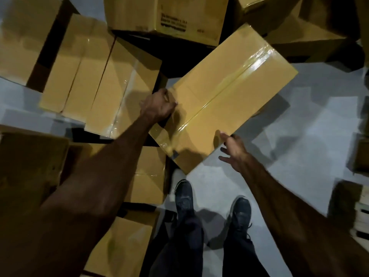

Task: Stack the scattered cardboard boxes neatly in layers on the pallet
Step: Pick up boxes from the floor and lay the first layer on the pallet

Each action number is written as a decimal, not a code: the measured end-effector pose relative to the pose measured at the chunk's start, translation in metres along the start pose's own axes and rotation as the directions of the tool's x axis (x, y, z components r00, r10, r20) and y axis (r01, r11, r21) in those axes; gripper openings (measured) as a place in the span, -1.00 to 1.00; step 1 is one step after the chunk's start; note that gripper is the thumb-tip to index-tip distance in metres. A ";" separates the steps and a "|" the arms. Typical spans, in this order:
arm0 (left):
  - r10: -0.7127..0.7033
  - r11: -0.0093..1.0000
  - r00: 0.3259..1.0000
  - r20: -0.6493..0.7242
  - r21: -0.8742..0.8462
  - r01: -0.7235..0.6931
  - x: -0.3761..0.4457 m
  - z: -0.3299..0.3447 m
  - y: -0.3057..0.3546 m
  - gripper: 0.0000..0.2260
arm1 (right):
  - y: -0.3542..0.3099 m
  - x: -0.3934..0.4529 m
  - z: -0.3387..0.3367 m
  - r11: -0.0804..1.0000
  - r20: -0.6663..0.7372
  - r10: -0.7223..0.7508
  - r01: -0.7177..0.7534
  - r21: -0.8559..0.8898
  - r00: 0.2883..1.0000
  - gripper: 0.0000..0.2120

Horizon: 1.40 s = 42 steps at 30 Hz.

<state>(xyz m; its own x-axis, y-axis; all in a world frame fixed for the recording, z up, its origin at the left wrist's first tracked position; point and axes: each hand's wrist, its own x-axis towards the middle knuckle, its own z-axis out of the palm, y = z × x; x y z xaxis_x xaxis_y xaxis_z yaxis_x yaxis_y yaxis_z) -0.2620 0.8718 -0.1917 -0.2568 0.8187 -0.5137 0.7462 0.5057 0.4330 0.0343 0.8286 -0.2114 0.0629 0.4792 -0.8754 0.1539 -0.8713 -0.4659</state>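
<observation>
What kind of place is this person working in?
Probably a warehouse or storeroom. Many sealed cardboard boxes lie scattered on a bare grey floor, and the person is handling one taped box with both hands.

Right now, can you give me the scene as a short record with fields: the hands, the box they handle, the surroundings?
left hand: left hand grips the left edge of the taped box, fingers curled over it
right hand: right hand open, fingers spread at the near right edge of the box
handled box: taped box, closed, turned at an angle to the others
other boxes: scattered boxes to the left and behind
floor: grey floor
feet: dark shoes below the box
pallet: cannot tell
</observation>
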 end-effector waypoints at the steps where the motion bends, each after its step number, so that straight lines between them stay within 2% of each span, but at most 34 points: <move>1: -0.018 0.999 1.000 0.005 0.031 0.017 0.002 0.002 -0.002 -0.27 | 0.003 0.000 0.010 0.999 0.015 0.011 -0.012 0.034 1.000 -0.48; 4: -0.059 0.998 0.997 0.052 -0.031 0.061 -0.001 -0.001 0.003 -0.25 | 0.012 -0.001 0.024 0.989 0.000 0.048 -0.048 0.137 0.999 -0.47; 7: -0.015 0.966 0.996 0.085 -0.256 0.036 -0.024 -0.004 0.018 -0.43 | 0.015 -0.018 0.011 0.979 -0.018 0.094 -0.090 0.181 0.995 -0.44; 9: 0.062 0.946 0.994 0.094 -0.323 -0.029 -0.046 -0.014 0.035 -0.55 | 0.013 -0.039 -0.011 0.977 -0.038 0.088 -0.079 0.196 0.995 -0.53; 12: 0.155 0.940 0.971 0.180 -0.328 -0.090 -0.090 -0.032 0.072 -0.50 | 0.008 -0.082 -0.061 0.969 -0.084 0.008 0.013 0.245 0.996 -0.62; 15: 0.201 0.896 0.949 0.241 -0.438 -0.079 -0.144 -0.048 0.118 -0.39 | 0.002 -0.142 -0.116 0.955 -0.129 -0.096 0.128 0.266 0.987 -0.68; 19: 0.210 0.839 0.926 0.314 -0.544 -0.006 -0.208 -0.060 0.181 -0.29 | 0.015 -0.217 -0.186 0.946 -0.066 -0.117 0.132 0.296 0.991 -0.49; 21: 0.245 0.829 0.904 0.351 -0.559 -0.008 -0.244 -0.065 0.220 -0.33 | 0.021 -0.257 -0.221 0.923 -0.039 -0.122 0.128 0.363 0.992 -0.50; 24: 0.293 0.822 0.882 0.368 -0.569 -0.035 -0.299 -0.067 0.281 -0.46 | 0.029 -0.310 -0.276 0.855 -0.020 -0.132 0.124 0.504 0.991 -0.63; 27: 0.340 0.819 0.857 0.387 -0.571 -0.067 -0.351 -0.060 0.349 -0.60 | 0.035 -0.364 -0.335 0.795 -0.035 -0.140 0.133 0.592 0.990 -0.62; 32: 0.429 0.814 0.780 0.456 -0.569 -0.115 -0.436 -0.029 0.469 -0.77 | 0.066 -0.449 -0.438 0.681 -0.154 -0.128 0.200 0.704 0.980 -0.55; 34: 0.474 0.823 0.721 0.506 -0.547 -0.157 -0.463 -0.010 0.512 -0.79 | 0.088 -0.475 -0.475 0.613 -0.202 -0.119 0.232 0.755 0.972 -0.53; 38: 0.548 0.826 0.566 0.616 -0.502 -0.254 -0.493 0.036 0.580 -0.49 | 0.127 -0.515 -0.532 0.441 -0.320 -0.094 0.327 0.836 0.943 -0.54; 40: 0.548 0.835 0.502 0.669 -0.476 -0.278 -0.506 0.059 0.610 -0.46 | 0.144 -0.525 -0.555 0.410 -0.381 -0.065 0.373 0.832 0.922 -0.50; 42: 0.542 0.840 0.454 0.708 -0.469 -0.272 -0.510 0.079 0.635 -0.52 | 0.154 -0.529 -0.573 0.411 -0.451 -0.046 0.428 0.805 0.891 -0.52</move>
<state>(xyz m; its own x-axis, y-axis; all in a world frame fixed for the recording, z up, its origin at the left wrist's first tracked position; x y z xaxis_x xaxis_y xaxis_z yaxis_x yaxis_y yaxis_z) 0.3911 0.7538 0.2869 0.7222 0.4529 -0.5227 0.4090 0.3298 0.8508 0.5896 0.5017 0.2536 0.4935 0.5148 -0.7010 -0.7034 -0.2377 -0.6698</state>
